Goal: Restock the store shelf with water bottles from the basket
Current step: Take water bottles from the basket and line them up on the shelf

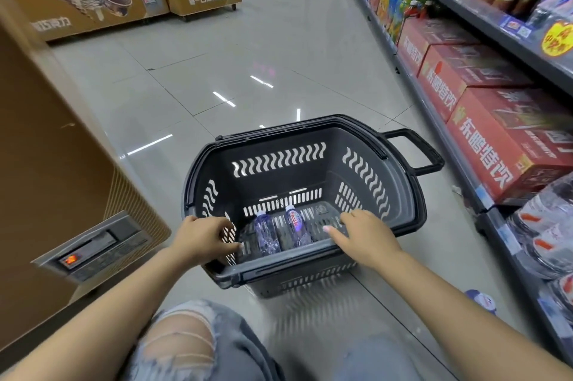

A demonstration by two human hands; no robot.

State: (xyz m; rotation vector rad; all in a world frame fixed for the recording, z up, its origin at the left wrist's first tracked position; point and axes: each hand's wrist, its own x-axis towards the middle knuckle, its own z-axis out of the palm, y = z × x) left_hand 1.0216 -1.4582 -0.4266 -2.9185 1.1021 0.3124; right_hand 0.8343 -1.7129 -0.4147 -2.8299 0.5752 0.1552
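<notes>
Two water bottles (280,231) lie side by side on the slotted floor of the black basket (403,194), close to its near wall, caps pointing toward the far wall. They sit between my two hands and below them, down inside the basket while my hands are up at the near rim. Neither hand touches a bottle.

My left hand (204,236) is at the near left corner of the basket, fingers loosely curled and spread over the rim and the perforated side wall; the fingertips look to rest against the plastic, but I cannot tell whether they actually hook it. It holds nothing else.

My right hand (362,236) lies over the near rim toward the right, fingers relaxed and slightly bent, palm down, thumb stretched left along the rim toward the bottles. It grips nothing.

The basket stands on the tiled floor (248,55), its pull handle (415,151) sticking out at the far right corner. The store shelf (483,20) runs along my right, its bottom tier carrying red cartons (496,129). A brown freezer cabinet (46,132) stands to my left.
</notes>
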